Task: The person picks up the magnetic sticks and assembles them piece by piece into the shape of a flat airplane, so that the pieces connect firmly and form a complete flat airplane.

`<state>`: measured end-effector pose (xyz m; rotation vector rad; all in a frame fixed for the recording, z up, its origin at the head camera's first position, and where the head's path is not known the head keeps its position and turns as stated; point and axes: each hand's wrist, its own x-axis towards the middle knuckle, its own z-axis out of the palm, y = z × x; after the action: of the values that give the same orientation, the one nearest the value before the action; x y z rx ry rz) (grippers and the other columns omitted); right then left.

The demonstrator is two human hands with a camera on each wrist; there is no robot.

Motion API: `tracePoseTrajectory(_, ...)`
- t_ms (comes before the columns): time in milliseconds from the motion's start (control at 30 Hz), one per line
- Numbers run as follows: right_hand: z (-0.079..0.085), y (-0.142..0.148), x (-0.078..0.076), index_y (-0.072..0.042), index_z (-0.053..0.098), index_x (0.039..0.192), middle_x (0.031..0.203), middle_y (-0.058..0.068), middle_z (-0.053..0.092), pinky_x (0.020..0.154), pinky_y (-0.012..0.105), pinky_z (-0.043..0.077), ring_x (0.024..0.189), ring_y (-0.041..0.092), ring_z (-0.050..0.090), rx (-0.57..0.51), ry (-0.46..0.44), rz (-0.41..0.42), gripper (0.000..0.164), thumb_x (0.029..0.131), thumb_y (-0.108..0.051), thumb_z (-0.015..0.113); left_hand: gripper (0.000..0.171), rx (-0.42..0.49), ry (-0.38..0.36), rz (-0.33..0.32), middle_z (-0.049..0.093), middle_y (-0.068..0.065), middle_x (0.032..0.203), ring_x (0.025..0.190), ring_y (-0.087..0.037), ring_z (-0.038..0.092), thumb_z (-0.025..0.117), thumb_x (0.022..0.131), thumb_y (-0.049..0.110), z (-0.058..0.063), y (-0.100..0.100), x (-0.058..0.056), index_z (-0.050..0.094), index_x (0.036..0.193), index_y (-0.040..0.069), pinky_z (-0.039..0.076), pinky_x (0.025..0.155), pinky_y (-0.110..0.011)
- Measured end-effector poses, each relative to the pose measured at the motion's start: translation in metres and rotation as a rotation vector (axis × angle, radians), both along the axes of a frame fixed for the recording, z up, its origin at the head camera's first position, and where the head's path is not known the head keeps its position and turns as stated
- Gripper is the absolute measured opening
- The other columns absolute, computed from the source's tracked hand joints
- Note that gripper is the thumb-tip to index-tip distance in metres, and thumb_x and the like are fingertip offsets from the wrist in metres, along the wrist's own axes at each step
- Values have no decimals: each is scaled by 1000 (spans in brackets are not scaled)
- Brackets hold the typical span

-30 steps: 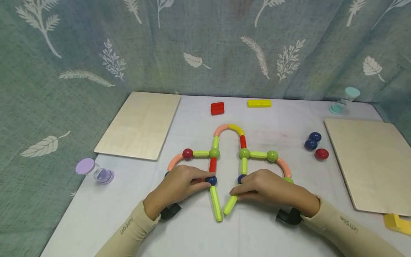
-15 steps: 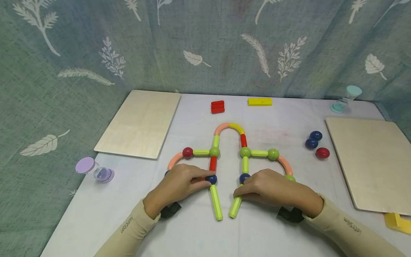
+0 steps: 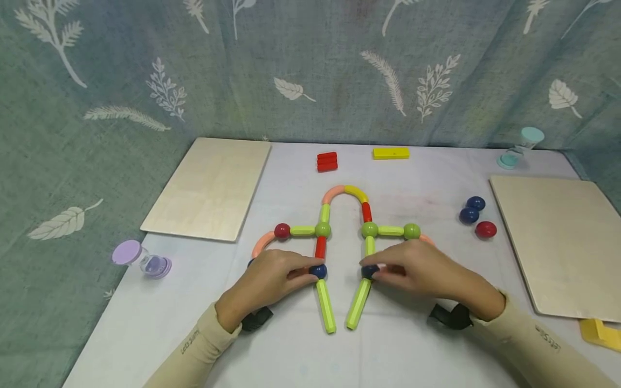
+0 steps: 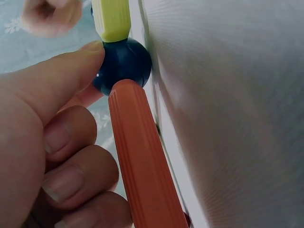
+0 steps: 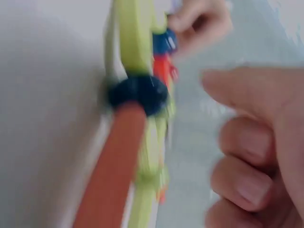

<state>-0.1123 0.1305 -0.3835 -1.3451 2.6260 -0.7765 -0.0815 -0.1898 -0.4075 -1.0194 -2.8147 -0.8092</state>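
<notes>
Toy building rods and balls are joined in a branching figure on the white table. My left hand [image 3: 271, 277] pinches a blue ball [image 4: 121, 64] between thumb and index finger. A red rod [image 3: 321, 248] runs up from that ball, a green rod [image 3: 326, 307] runs down, and an orange-red rod [image 4: 142, 152] lies beside my curled fingers. My right hand [image 3: 419, 269] is over the other blue ball [image 5: 137, 94], thumb and index on either side in the head view. The right wrist view shows a gap between that thumb and the ball. A lower green rod [image 3: 359, 304] meets this ball.
Two blue balls [image 3: 469, 215] and a red ball [image 3: 485, 229] lie at the right. Wooden boards flank the figure, left [image 3: 208, 188] and right [image 3: 558, 242]. Red rods [image 3: 327, 161] and a yellow block [image 3: 391, 153] lie behind. Sand timers stand left [image 3: 155, 265] and right [image 3: 509, 160].
My right hand has let go of the lower green rod and moved up and slightly right, over the blue ball. That rod has swung right to meet the ball. My left hand stays put.
</notes>
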Motion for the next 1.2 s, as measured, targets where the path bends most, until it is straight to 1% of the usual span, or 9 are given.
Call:
tracePoseTrajectory(100,5,30,-9,-26,68,111,60,-15,47,46,22,37,51,4,42,-39,78,-273,30,82,-26,73,31,-8,11,-7,57,22,75,63,5,48,73,81,33,1,1,1,70,111,25,42,60,-16)
tracePoseTrajectory(233,-4,82,-13,-17,70,107,56,-7,43,43,25,31,50,12,39,-76,216,-651,26,82,-24,73,30,-19,35,-30,60,20,78,64,6,49,73,82,32,4,1,2,70,111,25,42,61,-15)
tracePoseTrajectory(300,-13,105,-11,-13,69,107,55,-2,42,42,27,27,50,16,38,-81,221,-798,29,82,-26,72,30,-20,37,-54,62,19,81,64,7,48,73,81,31,7,1,4,70,111,26,41,60,-14)
tracePoseTrajectory(400,-23,129,-6,-9,66,116,56,2,42,40,29,26,51,20,38,-27,138,-943,39,84,-33,69,32,-20,1,-140,62,21,80,62,7,45,74,81,30,11,1,11,69,112,28,39,57,-14)
tracePoseTrajectory(533,-28,145,-4,-4,59,124,57,4,43,38,31,25,50,22,38,53,67,-1009,53,86,-41,64,36,-28,-124,-278,61,26,85,61,4,42,73,80,36,13,5,20,67,116,31,37,54,-13)
tracePoseTrajectory(667,-29,150,-4,-1,61,120,57,4,44,38,31,25,51,21,39,67,43,-1014,54,85,-42,65,41,-30,-215,-292,61,29,90,64,4,44,72,78,43,9,11,22,66,117,32,39,55,-13)
tracePoseTrajectory(833,-32,151,-5,-2,63,116,56,4,43,38,30,26,50,21,39,53,38,-1004,51,85,-42,66,42,-43,-182,-299,55,26,77,61,4,41,72,76,47,3,14,23,68,114,31,35,53,-14)
tracePoseTrajectory(1000,-35,149,-6,-4,63,115,55,4,42,38,30,24,48,21,38,53,39,-1000,53,84,-47,65,43,-91,-156,-330,57,25,80,64,4,44,71,76,51,0,19,24,68,113,30,36,58,-13)
tracePoseTrajectory(1200,-36,147,-6,-3,62,111,57,4,46,39,30,26,50,21,40,67,40,-1009,53,84,-48,64,41,-101,-161,-320,54,26,76,63,4,46,72,75,51,-3,22,26,69,110,30,36,57,-13)
